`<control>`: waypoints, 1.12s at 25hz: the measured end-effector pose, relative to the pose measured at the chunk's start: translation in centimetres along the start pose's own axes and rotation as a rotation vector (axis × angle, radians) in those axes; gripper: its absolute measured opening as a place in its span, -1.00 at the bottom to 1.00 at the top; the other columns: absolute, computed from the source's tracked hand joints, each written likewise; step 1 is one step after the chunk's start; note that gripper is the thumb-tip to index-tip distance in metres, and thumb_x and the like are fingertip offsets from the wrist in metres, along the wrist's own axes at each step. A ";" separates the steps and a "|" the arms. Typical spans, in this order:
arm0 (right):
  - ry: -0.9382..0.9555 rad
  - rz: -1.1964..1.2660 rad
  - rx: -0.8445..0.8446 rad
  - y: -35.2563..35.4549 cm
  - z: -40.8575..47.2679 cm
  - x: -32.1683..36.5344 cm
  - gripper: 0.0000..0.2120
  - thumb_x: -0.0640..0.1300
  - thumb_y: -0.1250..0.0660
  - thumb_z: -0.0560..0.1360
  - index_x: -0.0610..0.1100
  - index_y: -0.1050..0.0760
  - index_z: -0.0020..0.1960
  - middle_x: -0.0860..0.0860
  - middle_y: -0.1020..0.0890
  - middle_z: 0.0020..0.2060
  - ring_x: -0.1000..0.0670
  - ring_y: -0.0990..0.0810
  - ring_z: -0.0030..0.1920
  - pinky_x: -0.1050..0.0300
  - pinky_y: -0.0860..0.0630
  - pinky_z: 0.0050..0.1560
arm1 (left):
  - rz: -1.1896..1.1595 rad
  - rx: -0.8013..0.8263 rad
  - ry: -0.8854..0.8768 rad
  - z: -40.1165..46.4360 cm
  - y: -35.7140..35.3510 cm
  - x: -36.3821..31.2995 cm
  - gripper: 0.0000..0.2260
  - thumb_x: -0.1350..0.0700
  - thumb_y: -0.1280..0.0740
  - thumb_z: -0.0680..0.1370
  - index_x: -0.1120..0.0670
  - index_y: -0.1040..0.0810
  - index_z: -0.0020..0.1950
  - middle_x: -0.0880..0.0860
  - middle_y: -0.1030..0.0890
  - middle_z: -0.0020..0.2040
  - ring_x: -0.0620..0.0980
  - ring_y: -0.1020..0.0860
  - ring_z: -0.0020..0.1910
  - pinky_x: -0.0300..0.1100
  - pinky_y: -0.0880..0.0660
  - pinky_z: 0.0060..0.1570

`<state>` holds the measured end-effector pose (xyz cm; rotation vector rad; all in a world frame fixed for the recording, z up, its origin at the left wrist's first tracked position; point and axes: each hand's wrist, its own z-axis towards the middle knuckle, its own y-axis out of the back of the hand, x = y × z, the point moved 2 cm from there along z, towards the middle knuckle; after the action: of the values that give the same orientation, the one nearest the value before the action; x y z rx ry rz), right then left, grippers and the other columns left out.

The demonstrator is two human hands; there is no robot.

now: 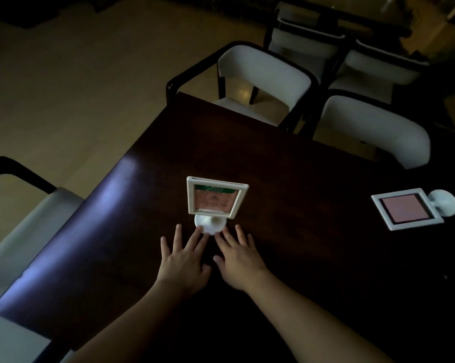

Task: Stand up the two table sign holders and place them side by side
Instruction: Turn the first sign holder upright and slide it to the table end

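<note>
One white table sign holder [215, 199] stands upright on its round base in the middle of the dark wooden table [286, 166], its pink and green card facing me. My left hand [183, 260] and my right hand [238, 258] lie flat with fingers spread just in front of that base; the fingertips of both reach its edge. Neither hand holds anything. The second white sign holder [407, 208] lies flat on the table far to the right, pink card up, its round base pointing right.
White cushioned chairs with dark frames stand along the far side of the table [268, 72] [373, 129], another at the left edge [24, 213]. More chairs stand behind. A tiled floor lies beyond the table's left side.
</note>
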<state>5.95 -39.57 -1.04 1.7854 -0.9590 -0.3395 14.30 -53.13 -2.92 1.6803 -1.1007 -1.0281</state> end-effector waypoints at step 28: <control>0.111 -0.034 -0.016 5.3 17.7 10.8 -0.38 0.12 -0.07 0.67 0.03 0.10 0.63 0.00 0.07 0.64 -0.18 0.20 0.60 -0.25 0.14 0.53 | -0.107 -0.088 0.132 8.4 6.1 16.2 -0.29 -0.19 -0.12 0.51 -0.09 0.07 0.61 -0.07 0.12 0.62 0.24 0.23 0.55 0.39 0.18 0.42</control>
<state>-0.53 -59.93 -1.68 1.7882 -0.8467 -0.2658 9.42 -71.72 -2.50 1.7255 -0.8764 -1.0020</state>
